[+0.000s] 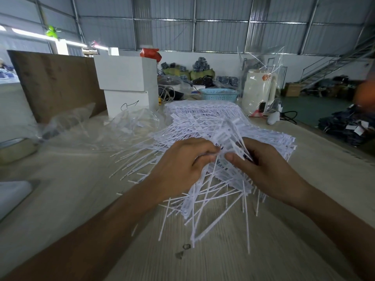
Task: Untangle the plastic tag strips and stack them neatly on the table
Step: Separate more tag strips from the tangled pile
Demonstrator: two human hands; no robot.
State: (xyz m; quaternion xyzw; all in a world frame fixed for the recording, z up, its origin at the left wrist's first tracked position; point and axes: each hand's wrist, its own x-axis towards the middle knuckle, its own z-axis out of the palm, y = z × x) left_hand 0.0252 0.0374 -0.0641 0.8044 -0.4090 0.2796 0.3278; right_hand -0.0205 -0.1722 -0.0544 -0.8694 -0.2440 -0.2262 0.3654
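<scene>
Untangling step in hand: strips [213, 179] at near pile on worktop [263, 250] pinched by left hand [182, 165] and right hand [261, 167]. Next, judged: few strips to be drawn free, then laid on far stack [203, 112].

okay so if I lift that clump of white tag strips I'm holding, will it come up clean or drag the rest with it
Probably it drags. The tag strips cross each other at many angles under your left hand and right hand, so they likely snag. They look thin and springy, fanning out straight rather than drooping, so loose ends may flick. Likely light: the pile sits airy on the table.
</scene>
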